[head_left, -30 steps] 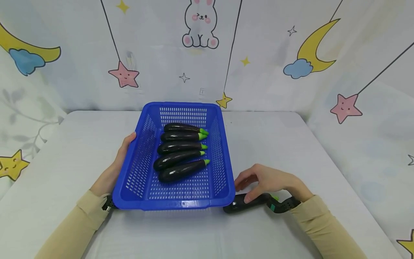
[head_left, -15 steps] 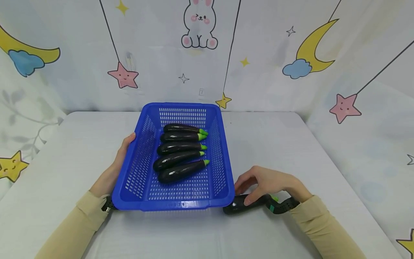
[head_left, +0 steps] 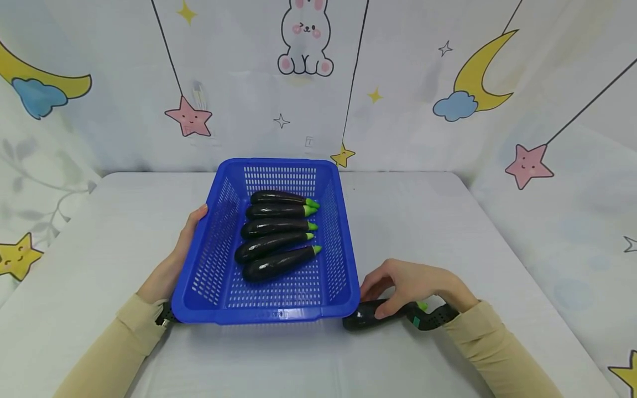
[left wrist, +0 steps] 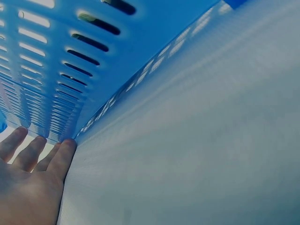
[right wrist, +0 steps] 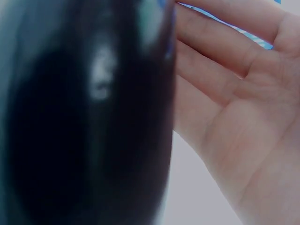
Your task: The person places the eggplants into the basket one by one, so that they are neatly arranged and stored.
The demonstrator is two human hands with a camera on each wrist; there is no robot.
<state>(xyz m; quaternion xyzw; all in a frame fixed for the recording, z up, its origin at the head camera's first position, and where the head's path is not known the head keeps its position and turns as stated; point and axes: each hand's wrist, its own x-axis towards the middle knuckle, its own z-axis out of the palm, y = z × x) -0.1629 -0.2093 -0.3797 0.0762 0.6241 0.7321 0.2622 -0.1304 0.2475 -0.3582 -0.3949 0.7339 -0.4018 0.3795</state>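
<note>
A blue plastic basket [head_left: 266, 315] stands mid-table, with several dark eggplants [head_left: 278, 264] lying side by side in it, their green stem ends to the right. My left hand [head_left: 169, 271] is at the basket's left side, its fingers fairly straight and touching the perforated wall [left wrist: 89, 51] in the left wrist view. Beside the basket's near right corner, my right hand [head_left: 413, 282] grips another eggplant [head_left: 363, 318] lying on the table, thumb on the near side and fingers beyond. That eggplant [right wrist: 89, 140] looms large and blurred in the right wrist view.
The table [head_left: 423, 215] has a white cover. Behind it and at the sides hangs a pale curtain [head_left: 239, 99] printed with stars, moons and a rabbit. The basket's rim rises between the loose eggplant and those inside.
My right hand has come slightly lower and nearer over the loose eggplant. The left hand and the basket keep their places, while the whole view has shifted by a hair.
</note>
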